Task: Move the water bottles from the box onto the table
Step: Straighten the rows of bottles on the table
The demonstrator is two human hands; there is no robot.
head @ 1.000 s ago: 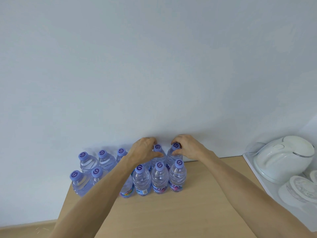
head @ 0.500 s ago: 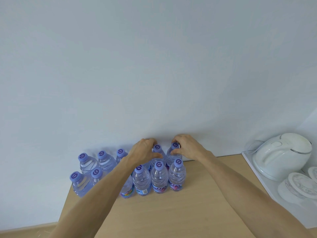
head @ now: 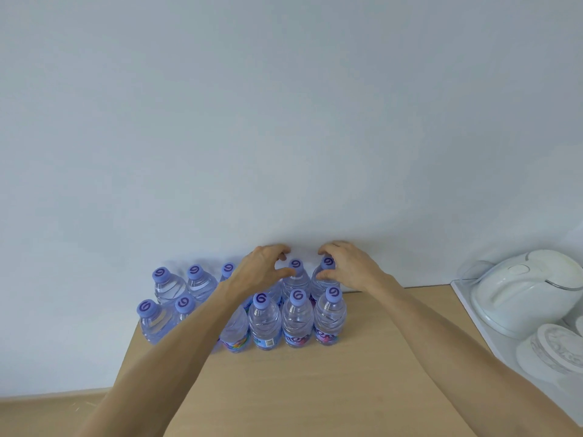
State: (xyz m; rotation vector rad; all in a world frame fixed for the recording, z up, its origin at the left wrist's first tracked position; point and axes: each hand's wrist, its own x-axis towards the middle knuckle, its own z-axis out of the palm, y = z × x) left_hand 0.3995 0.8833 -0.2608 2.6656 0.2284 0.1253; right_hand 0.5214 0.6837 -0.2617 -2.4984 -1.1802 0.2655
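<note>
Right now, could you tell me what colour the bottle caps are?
Light purple, with a darker swirl, on the bottle caps; head view.

Clear water bottles [head: 297, 320] are capped in purple with a darker swirl; the table [head: 315, 389] is pale wood, the wall [head: 284, 121] bluish-white.

Water bottles [head: 265, 323] stand upright in two rows on the table [head: 315, 392], at its far edge against the wall [head: 284, 121]. Left hand [head: 258, 272] and right hand [head: 350, 266] are over the back row, near its right end. Right of the table, a tray [head: 473, 316] carries a kettle [head: 530, 294], with a lid [head: 555, 348] in front of it.
</note>
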